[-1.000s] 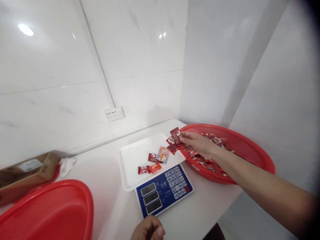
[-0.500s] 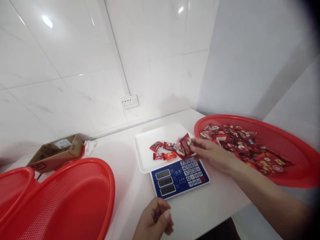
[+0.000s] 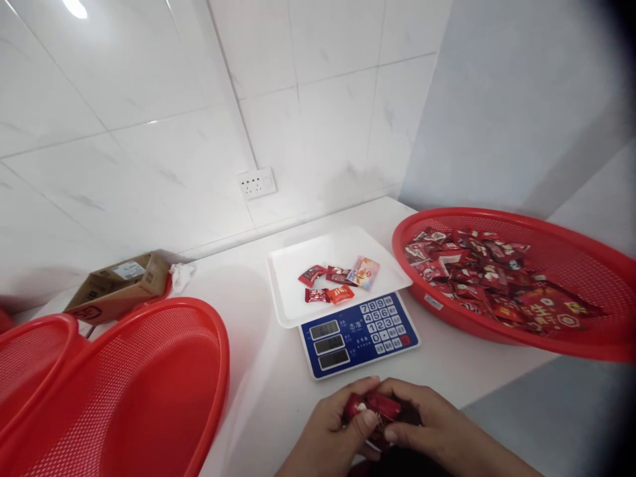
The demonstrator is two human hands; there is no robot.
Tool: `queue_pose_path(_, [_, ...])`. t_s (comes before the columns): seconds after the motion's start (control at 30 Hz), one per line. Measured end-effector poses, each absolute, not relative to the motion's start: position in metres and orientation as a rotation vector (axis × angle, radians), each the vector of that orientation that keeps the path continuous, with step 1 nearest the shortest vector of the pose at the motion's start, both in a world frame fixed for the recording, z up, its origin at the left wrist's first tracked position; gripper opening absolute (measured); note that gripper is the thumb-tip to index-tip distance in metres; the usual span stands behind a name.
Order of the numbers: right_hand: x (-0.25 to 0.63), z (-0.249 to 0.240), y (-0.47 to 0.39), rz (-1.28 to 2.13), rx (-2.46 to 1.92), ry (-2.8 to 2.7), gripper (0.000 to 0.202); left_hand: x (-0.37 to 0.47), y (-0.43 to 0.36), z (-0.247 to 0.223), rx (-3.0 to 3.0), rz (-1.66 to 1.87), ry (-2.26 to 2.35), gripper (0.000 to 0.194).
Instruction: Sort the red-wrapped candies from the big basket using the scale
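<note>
Close to the table's front edge, my left hand [image 3: 342, 424] and my right hand [image 3: 422, 421] are together, both closed around red-wrapped candies [image 3: 380, 407]. Fingers partly cover them, so I cannot tell how many there are. Just beyond my hands sits a blue digital scale [image 3: 360, 334] with a white tray [image 3: 288, 265] on top. Several small wrapped candies [image 3: 318, 295], red and orange, lie on that tray. A pale pink and blue packet [image 3: 365, 273] rests beside them at the tray's right.
On the right stands a red mesh basket [image 3: 596, 258] holding many red-wrapped candies [image 3: 491, 278]. Two red baskets [image 3: 163, 384] are at the left. Behind them are an open cardboard box [image 3: 122, 285] and a crumpled white tissue [image 3: 182, 275]. A socket [image 3: 257, 183] is on the tiled wall.
My right hand has drawn back from over the tray, bringing red-wrapped candies to my left hand. The pale packet now lies on the tray. The view has shifted slightly.
</note>
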State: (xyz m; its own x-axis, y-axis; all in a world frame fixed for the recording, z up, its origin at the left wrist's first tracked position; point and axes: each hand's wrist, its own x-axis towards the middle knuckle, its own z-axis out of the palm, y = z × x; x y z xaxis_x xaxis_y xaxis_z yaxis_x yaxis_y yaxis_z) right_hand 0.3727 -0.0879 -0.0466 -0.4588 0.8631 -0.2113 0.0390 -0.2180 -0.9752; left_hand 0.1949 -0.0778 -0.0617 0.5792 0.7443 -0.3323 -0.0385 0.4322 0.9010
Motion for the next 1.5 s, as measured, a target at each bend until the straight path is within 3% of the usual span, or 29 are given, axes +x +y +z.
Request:
queue_pose_path(0.23, [0.368,-0.052,-0.085,1.656,-1.130,-1.455,0.019,0.186,-0.076,-0.054,0.960,0.649,0.973,0.059])
queue_pose_path(0.5, [0.387,-0.056,-0.083,1.551,-1.297,-1.433,0.026,0.165,-0.058,-0.031,0.823,0.939,1.153,0.041])
queue_pose_path(0.8, [0.393,-0.056,-0.082,1.499,-1.382,-1.411,0.035,0.165,-0.063,-0.028,0.828,0.879,1.081,0.014])
queue_pose_path(1.2, [0.393,-0.057,-0.082,1.499,-1.326,-1.438,0.033,0.167,-0.063,-0.029,0.918,0.815,1.118,0.029])
queue_pose_path(1.5, [0.393,-0.056,-0.082,1.513,-1.308,-1.452,0.032,0.165,-0.066,-0.033,0.944,0.808,1.039,0.028])
